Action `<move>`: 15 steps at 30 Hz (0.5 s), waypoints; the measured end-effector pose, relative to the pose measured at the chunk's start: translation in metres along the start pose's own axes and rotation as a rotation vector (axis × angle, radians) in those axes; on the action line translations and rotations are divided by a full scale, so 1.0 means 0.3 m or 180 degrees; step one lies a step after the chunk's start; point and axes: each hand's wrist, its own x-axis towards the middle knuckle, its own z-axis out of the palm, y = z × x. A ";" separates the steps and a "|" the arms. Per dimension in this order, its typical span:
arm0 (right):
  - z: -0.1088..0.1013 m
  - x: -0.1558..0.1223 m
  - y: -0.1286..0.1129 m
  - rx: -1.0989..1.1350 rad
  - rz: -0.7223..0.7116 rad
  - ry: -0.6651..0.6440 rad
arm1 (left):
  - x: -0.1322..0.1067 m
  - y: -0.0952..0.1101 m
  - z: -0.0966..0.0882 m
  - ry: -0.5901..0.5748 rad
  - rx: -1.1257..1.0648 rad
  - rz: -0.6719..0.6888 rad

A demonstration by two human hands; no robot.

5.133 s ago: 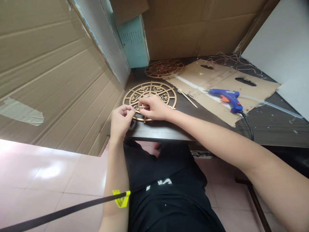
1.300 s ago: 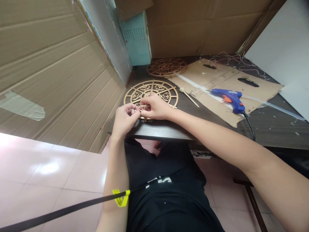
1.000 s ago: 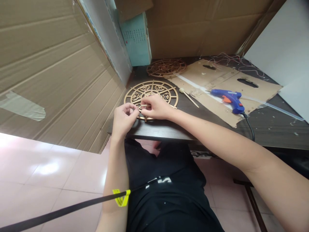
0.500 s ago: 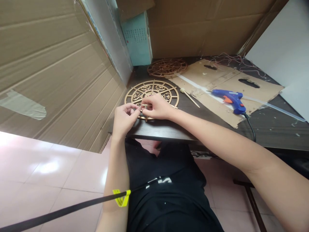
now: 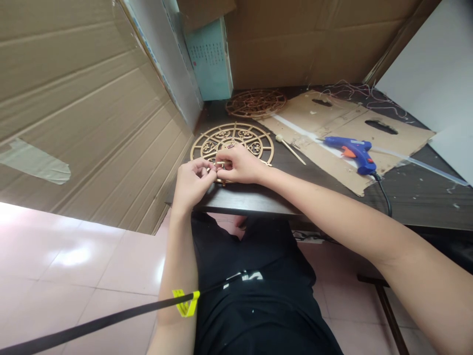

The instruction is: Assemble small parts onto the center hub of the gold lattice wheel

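Note:
My left hand (image 5: 194, 181) and my right hand (image 5: 240, 165) meet fingertip to fingertip over the near rim of a gold round openwork frame (image 5: 269, 148). Both are closed in a pinch. A short pale gold rod-like piece (image 5: 220, 163) shows at the fingers of my right hand; its kind is not clear. What the left fingertips pinch is hidden, too small to name. The frame lies flat on the dark table, with spokes and scroll patterns, and my hands cover its near part.
Behind lies a second, browner round openwork frame (image 5: 255, 103). A thin wooden stick with a knob (image 5: 291, 149) rests to the right. On a cardboard sheet (image 5: 343, 121) sits a blue glue gun (image 5: 349, 150), its cord over the table edge. A cardboard wall (image 5: 92, 108) borders the left.
My left hand has shifted very slightly right, closer against the right fingertips. The right hand stays nearly in place, and the things on the table have not moved.

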 end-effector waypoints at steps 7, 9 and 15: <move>0.003 -0.003 0.006 0.0142 -0.0110 0.0201 | 0.000 0.004 -0.002 0.0184 -0.0064 -0.0059; 0.004 -0.001 0.011 0.0083 -0.0112 0.0212 | -0.001 0.005 -0.002 0.0330 -0.0134 -0.0045; -0.021 0.005 0.005 0.0087 0.0068 0.0091 | -0.028 0.028 -0.003 0.0890 0.0258 0.0583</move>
